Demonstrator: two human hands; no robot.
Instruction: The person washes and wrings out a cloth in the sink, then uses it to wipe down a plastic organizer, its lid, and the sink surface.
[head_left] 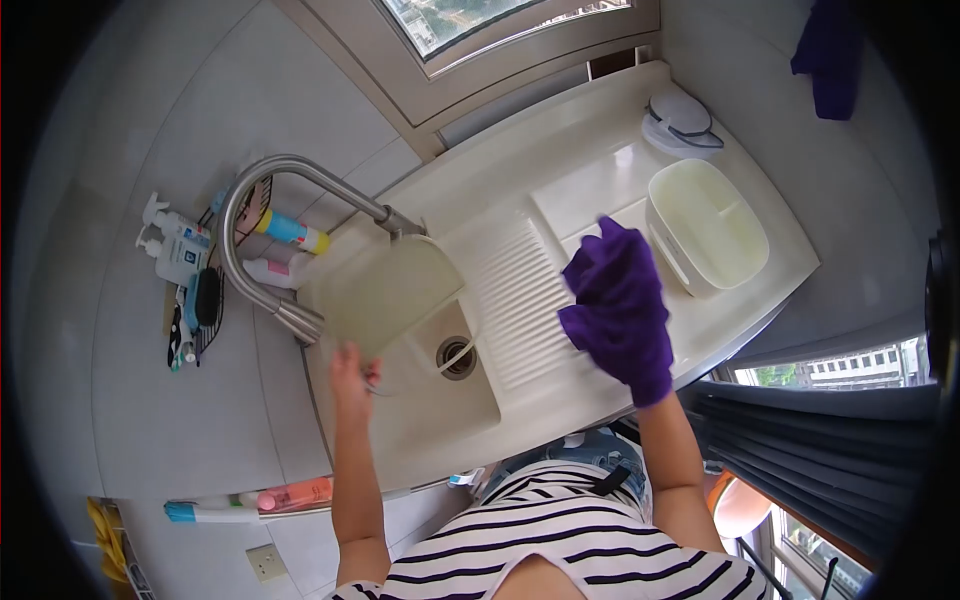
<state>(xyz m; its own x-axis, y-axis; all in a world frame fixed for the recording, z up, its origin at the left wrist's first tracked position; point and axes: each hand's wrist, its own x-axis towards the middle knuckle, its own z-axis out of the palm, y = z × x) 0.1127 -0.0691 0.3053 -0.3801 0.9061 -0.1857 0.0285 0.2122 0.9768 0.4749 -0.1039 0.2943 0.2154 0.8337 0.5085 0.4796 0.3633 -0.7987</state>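
In the sink point(430, 410), a pale, see-through plastic tub point(395, 285) tilts below the tap, its thin rim curving over the drain. My left hand point(352, 378), slightly blurred, is closed at the tub's near left edge, with a thin grey piece like a handle showing by the fingers. A purple cloth point(622, 300) covers my right hand point(650, 375) down to the wrist, so its fingers are hidden. That hand is above the ribbed drainboard point(515, 300), left of a cream plastic tub point(708, 225).
The steel tap point(290, 165) arches over the sink's left side. Bottles point(185, 250) and brushes stand on a wall rack. A white lidded pail point(683, 122) sits at the far right corner. Another purple cloth point(832, 60) hangs on the right wall. A dark curtain point(800, 460) is beside the counter.
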